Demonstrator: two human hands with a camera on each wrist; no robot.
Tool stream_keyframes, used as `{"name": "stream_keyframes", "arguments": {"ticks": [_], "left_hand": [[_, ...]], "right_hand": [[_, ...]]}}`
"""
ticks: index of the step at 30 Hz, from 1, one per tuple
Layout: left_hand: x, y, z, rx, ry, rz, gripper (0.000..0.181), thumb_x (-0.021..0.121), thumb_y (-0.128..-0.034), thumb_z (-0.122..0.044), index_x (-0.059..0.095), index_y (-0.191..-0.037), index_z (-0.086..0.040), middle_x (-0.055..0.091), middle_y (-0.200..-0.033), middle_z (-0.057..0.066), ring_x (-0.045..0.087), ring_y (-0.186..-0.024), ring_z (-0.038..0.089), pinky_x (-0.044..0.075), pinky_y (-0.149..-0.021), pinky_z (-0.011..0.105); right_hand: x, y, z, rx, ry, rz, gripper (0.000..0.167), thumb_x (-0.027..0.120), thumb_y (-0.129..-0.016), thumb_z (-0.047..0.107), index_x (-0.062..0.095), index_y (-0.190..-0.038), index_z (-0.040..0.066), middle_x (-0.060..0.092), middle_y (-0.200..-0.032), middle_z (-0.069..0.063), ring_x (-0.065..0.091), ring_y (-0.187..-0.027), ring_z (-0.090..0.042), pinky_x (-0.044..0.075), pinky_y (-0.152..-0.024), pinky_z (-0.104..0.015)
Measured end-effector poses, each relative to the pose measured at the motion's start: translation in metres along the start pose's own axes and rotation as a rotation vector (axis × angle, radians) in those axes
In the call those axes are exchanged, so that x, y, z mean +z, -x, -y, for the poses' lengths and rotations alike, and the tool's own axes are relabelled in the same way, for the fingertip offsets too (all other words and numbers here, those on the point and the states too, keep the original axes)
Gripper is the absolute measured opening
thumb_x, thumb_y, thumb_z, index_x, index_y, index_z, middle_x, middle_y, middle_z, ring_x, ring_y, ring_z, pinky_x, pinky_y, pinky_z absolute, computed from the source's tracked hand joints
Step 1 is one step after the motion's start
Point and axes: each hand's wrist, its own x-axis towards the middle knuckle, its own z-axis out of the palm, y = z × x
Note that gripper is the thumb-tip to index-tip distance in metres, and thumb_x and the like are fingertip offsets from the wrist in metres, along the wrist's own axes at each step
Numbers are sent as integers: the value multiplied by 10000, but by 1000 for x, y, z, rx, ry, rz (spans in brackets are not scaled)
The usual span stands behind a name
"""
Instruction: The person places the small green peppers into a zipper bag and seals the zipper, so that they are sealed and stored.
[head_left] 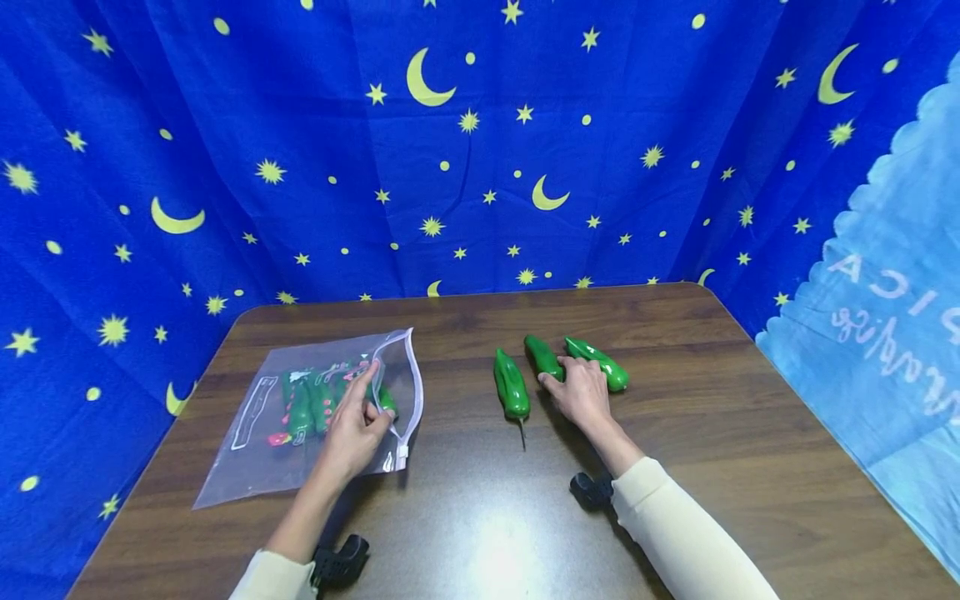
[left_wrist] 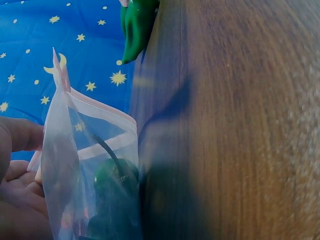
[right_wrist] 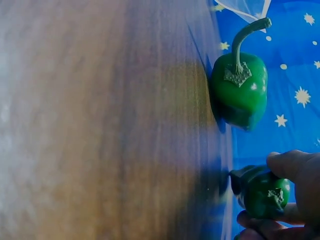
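Note:
At the left of the head view lies a clear zip bag [head_left: 251,475] with printed patterns, its mouth facing right and parted. My left hand [head_left: 356,429] pinches the film near that mouth. Green peppers show through the plastic, one pepper [left_wrist: 107,200] with its stem toward the opening. My right hand [head_left: 583,393] grips a green pepper [head_left: 542,354] between thumb and fingers; in the right wrist view its stem end faces the camera. Left of it lies a pepper [head_left: 512,387] with a long stem. Another pepper [head_left: 611,371] lies just right of the hand, partly behind the fingers.
Everything lies on a brown wooden table [head_left: 480,492]. A blue curtain [head_left: 360,167] with moons and stars hangs behind it, and a light blue cloth [head_left: 885,350] hangs at the right. A white slider [head_left: 402,452] sits at the near end of the bag's zip.

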Motion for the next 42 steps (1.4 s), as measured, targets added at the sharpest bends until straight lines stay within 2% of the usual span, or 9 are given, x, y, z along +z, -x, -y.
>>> {"name": "stream_keyframes", "arguments": {"ticks": [17, 29, 42], "left_hand": [[0, 1, 0, -10, -1, 7, 740, 634, -799, 47, 327, -1461, -76, 520, -996, 182, 443, -621, -5, 414, -542, 168], [0, 1, 0, 3, -5, -3, 736, 638, -799, 48, 332, -1458, -70, 523, -970, 183, 437, -623, -16, 415, -544, 170], [1, 1, -2, 14, 15, 3, 742, 637, -798, 53, 327, -1461, -73, 519, -975, 185, 441, -621, -13, 418, -538, 164]], "right_hand": [[-10, 6, 11, 1, -69, -44, 512, 650, -838, 392, 635, -1195, 25, 653, -1151, -203, 537, -1015, -381, 394, -921, -481], [-9, 20, 53, -142, -112, -64, 462, 694, -818, 355, 667, -1151, 36, 693, -974, -137, 551, -927, -312, 423, -841, -448], [6, 33, 90, -220, -157, 21, 481, 694, -814, 381, 660, -1165, 54, 689, -1087, -125, 530, -886, -243, 413, -802, -383]]}}
